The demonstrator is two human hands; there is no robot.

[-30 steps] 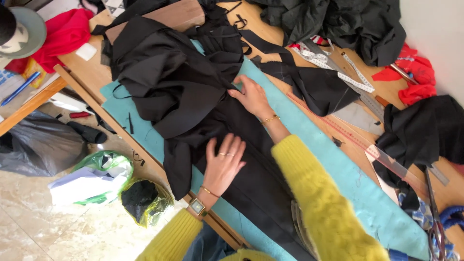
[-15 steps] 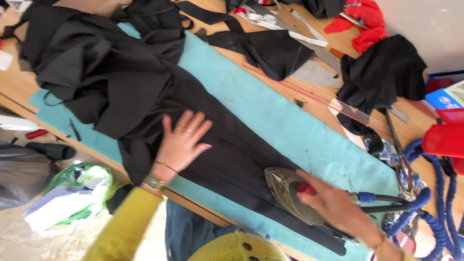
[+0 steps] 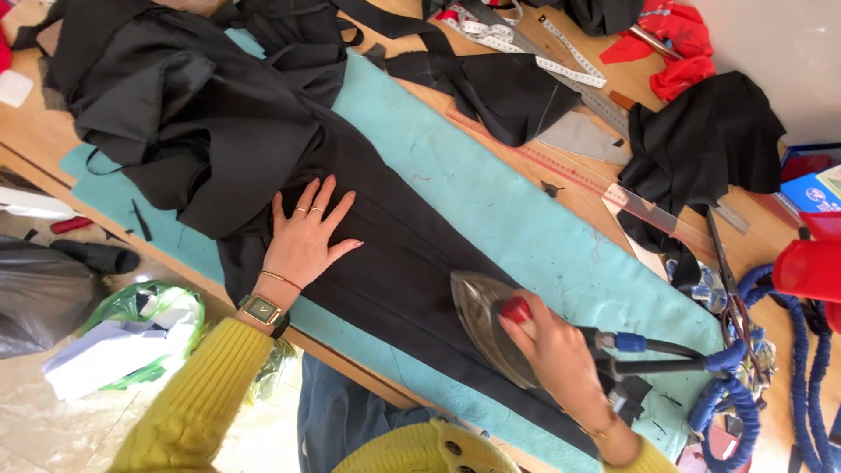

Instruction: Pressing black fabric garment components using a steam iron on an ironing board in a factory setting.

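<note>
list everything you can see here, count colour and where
black fabric: one long piece, flat on the mat, bunched at the far left
ironing mat: one, teal, along the wooden table
iron: one, silver with a red knob, on the black fabric
black fabric pieces: several, along the table's far edge
red cloth: a few pieces, top right
tape measure: one, white, top middle
clear ruler: one, beside the mat
scissors: one pair, right
blue hose: one, coiled at right
bags: one green, one black, on the floor
left hand: flat on the black fabric, rings, watch
right hand: gripping the iron
</note>
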